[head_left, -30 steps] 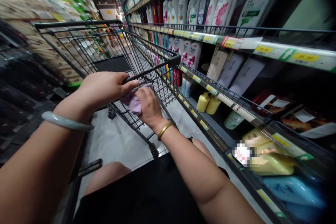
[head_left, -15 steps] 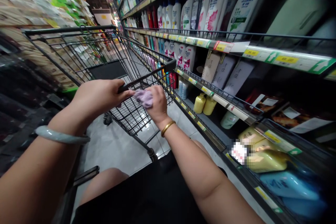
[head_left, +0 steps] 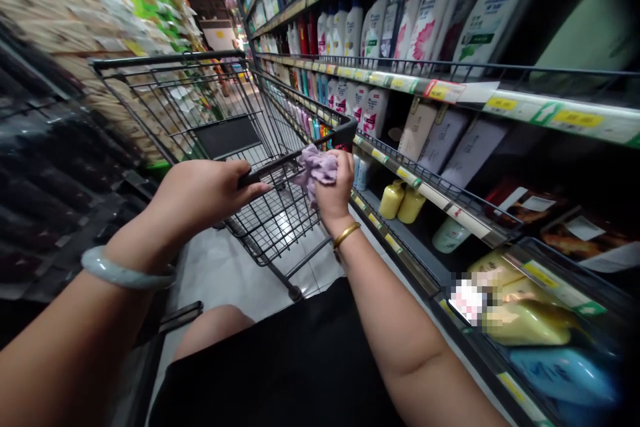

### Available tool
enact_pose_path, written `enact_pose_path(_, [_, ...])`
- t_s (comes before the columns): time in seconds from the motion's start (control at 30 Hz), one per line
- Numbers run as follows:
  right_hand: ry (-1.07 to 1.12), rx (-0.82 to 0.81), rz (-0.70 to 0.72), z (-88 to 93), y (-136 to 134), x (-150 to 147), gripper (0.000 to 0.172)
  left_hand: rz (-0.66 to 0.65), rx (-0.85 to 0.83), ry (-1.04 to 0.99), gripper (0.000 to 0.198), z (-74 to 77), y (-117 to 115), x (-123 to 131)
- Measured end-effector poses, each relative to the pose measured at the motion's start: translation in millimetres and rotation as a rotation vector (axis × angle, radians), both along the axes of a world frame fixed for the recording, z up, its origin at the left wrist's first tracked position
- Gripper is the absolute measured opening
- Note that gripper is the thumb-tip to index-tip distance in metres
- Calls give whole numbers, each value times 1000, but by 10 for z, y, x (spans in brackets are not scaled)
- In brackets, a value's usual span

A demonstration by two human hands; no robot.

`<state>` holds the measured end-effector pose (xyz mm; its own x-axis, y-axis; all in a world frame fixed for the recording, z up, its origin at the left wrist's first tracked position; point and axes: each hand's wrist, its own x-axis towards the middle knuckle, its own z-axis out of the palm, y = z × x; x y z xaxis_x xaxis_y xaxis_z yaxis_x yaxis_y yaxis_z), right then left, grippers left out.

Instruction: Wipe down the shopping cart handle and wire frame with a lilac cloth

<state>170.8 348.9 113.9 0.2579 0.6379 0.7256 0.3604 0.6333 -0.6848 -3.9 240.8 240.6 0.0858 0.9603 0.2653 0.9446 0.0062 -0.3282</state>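
Observation:
A black wire shopping cart (head_left: 290,213) stands in front of me, its handlebar running across between my two hands. My left hand (head_left: 210,190), with a pale bangle at the wrist, is closed round the left part of that handlebar. Bunched in my right hand (head_left: 340,190) is a crumpled light purple cloth (head_left: 317,170), which lies against the bar farther right. A gold bracelet circles that wrist. The cloth and the bar hide part of the right fingers. Inside the cart, a dark flat panel (head_left: 227,137) shows at the left side.
To the right run store shelves with shampoo bottles (head_left: 433,17), boxes (head_left: 445,137), yellow bottles (head_left: 393,200) and price labels along a shelf edge (head_left: 400,80). Stacked packages (head_left: 115,33) line the left side. Grey tiled floor (head_left: 215,293) lies below, with my knee (head_left: 215,327) near.
My right hand has slid the purple cloth rightward along the handlebar, away from my left hand. The left hand keeps its grip on the bar. The whole view has shifted slightly.

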Motion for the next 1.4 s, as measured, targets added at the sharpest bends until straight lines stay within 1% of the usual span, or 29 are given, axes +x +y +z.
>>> enact_pose_path(0.07, [-48, 60, 53, 105, -139, -45, 16, 3, 14, -17, 55, -15, -28, 2])
enact_pose_path(0.13, [-171, 151, 168, 214, -284, -88, 17, -15, 12, -29, 52, -25, -49, 13])
enact_pose_path(0.2, [-256, 191, 237, 273, -324, -71, 19, -6, 6, -39, 52, -31, -68, 21])
enact_pose_path(0.27, [-228, 169, 196, 252, -223, 21, 20, 25, 3, -41, 55, -33, -91, 10])
enact_pose_path(0.37, [-65, 133, 29, 154, 17, 180, 19, 60, -17, -21, 57, -30, -147, -43])
enact_pose_path(0.43, [-1, 170, -42, 129, 64, 203, 18, 59, -31, -5, 54, -28, -197, -91])
enact_pose_path(0.5, [-39, 236, -20, 159, -29, 148, 19, 47, -26, -8, 53, -27, -251, -139])
enact_pose_path(0.6, [-184, 306, 113, 266, -245, 52, 19, 27, 5, -50, 52, -31, -336, -205])
enact_pose_path(0.63, [-208, 319, 142, 305, -283, 49, 19, 21, 14, -69, 52, -33, -365, -224])
enact_pose_path(0.67, [-207, 329, 141, 341, -295, 65, 19, 15, 22, -88, 52, -37, -395, -243])
enact_pose_path(0.7, [-184, 338, 108, 373, -285, 94, 19, 6, 27, -107, 52, -41, -425, -261])
enact_pose_path(0.8, [-74, 353, -63, 450, -253, 163, 13, -34, 21, -137, 54, -50, -516, -309])
enact_pose_path(0.83, [-58, 361, -92, 469, -285, 151, 12, -48, 17, -137, 54, -49, -545, -323])
enact_pose_path(0.87, [-63, 379, -83, 486, -349, 114, 11, -59, 14, -135, 54, -46, -573, -335])
enact_pose_path(0.9, [-90, 400, -39, 499, -443, 56, 11, -67, 12, -135, 53, -41, -600, -347])
enact_pose_path(0.93, [-138, 417, 34, 509, -557, -14, 13, -73, 8, -138, 52, -34, -625, -360])
enact_pose_path(1.03, [-314, 420, 289, 541, -873, -188, 18, -95, -4, -170, 49, -16, -692, -410])
enact_pose_path(1.07, [-356, 416, 340, 557, -927, -205, 19, -102, -9, -180, 49, -15, -712, -432])
enact_pose_path(1.1, [-369, 420, 352, 578, -945, -196, 19, -108, -9, -186, 50, -17, -731, -456])
enact_pose_path(1.17, [-306, 430, 280, 633, -891, -124, 21, -121, 1, -189, 52, -27, -763, -507])
enact_pose_path(1.27, [-46, 405, 59, 720, -742, -14, 26, -158, 16, -194, 58, -46, -785, -565])
enact_pose_path(1.3, [29, 405, 18, 741, -715, -3, 24, -170, 23, -197, 59, -50, -784, -575])
enact_pose_path(1.33, [65, 423, 21, 754, -707, -6, 21, -176, 32, -199, 59, -51, -778, -580])
enact_pose_path(1.37, [46, 460, 77, 760, -715, -18, 16, -181, 43, -201, 59, -50, -768, -581])
enact_pose_path(1.4, [-25, 503, 173, 759, -734, -33, 11, -186, 57, -203, 57, -49, -755, -577])
